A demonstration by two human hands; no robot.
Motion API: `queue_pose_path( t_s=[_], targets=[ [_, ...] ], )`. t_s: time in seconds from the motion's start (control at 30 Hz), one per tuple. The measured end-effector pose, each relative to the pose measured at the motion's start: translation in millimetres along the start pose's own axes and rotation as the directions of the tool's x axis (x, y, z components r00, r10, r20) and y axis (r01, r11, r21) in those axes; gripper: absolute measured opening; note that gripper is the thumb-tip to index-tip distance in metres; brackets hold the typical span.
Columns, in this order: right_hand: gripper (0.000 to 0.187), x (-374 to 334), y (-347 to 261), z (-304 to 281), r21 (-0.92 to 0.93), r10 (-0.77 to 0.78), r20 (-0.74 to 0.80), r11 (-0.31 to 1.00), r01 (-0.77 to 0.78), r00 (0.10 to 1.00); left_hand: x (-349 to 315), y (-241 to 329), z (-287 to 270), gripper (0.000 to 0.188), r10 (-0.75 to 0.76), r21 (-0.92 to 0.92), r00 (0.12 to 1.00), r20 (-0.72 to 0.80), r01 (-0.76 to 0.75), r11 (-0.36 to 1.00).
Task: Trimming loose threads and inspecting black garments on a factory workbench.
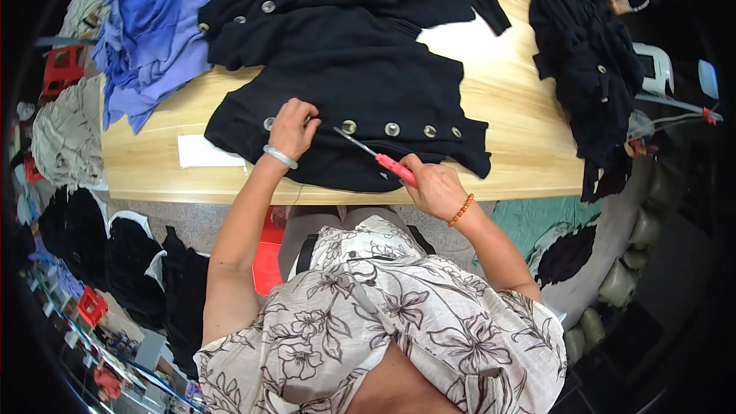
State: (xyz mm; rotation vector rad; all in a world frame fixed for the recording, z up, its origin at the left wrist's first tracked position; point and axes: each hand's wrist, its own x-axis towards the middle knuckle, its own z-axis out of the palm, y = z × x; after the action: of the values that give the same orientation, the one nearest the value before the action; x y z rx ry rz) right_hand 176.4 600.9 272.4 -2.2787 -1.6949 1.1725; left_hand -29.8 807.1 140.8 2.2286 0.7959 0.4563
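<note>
Only one red-handled snipper [381, 159], five buttons [392, 129]

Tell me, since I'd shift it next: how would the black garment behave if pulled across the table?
The black garment looks floppy: it lies in soft folds, so it would likely bunch rather than slide flat. Its metal buttons may add slight weight and drag.

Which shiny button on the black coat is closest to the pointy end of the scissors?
The second button in the front row, counting from the left hand. The tip of the red-handled scissors almost touches it; the other buttons sit farther right.
</note>
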Motion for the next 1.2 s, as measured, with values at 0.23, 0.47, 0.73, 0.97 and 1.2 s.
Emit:
queue_pose_path(
  t_s=[0.23, 0.47, 0.73, 0.97, 1.2],
  targets=[
    [0.028, -9, 12, 19, 0.117, -0.064, -0.197, 0.989, 0.088, 0.978, 5, 30, -4, 0.027, 0.225, 0.145, 0.973, -0.057, -0.215, 0.966],
    [0.024, -34, 28, 10, 0.072, 0.116, -0.031, 0.991, -0.113, 0.993, 17, 50, 39, 0.026, 0.251, 0.043, 0.957, 0.147, -0.26, 0.965],
    [0.029, -54, 52, 14, 0.184, 0.098, -0.171, 0.981, -0.066, 0.98, 28, 69, 41, 0.031, 0.289, 0.047, 0.938, 0.192, -0.303, 0.952],
    [0.027, -82, 66, 3, 0.095, 0.313, 0.049, 0.944, -0.316, 0.949, 47, 89, 97, 0.024, 0.306, -0.039, 0.9, 0.309, -0.309, 0.95],
    [0.02, -108, 97, 21, 0.216, 0.208, -0.256, 0.964, -0.154, 0.944, 62, 128, 115, 0.04, 0.433, -0.052, 0.882, 0.186, -0.432, 0.901]
  ],
)
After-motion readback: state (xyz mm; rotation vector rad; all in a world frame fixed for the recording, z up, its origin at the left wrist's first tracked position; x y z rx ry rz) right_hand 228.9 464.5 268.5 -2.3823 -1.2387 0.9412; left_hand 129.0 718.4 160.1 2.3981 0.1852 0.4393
